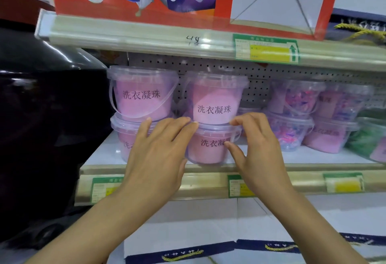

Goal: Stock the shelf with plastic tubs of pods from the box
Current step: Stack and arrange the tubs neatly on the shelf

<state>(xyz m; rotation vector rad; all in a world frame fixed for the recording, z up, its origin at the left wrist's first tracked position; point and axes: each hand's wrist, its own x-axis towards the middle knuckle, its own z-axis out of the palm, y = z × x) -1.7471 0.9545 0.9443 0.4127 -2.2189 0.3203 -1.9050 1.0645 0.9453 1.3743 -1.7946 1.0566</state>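
The clear plastic tub of pink pods at the front of the white shelf sits between the two hands, with a second clear lidded tub of pink pods stacked directly on its lid. The left hand lies against the lower tub's left side, fingers straight and spread, fingertips reaching up to the seam between the two stacked tubs; it curls round nothing. The right hand is at the lower tub's right side, its fingers loosely bent with the tips at the lid rim and the thumb tip touching the tub's front wall beside the label, a light touch rather than a firm grip. Both tubs carry black printed characters reading 洗衣凝珠; on the lower one the last part is hidden by the thumb. Just left stands another stack of two tubs of pink pods, the upper with the same writing and a clear bail handle hanging down. To the right, well apart, are further clear tubs of mixed pink and purple pods, blurred. The shelf edge above bears a handwritten "49" and a green and yellow price tag, its print unreadable. Both forearms rise from the bottom edge, converging on the shelf.
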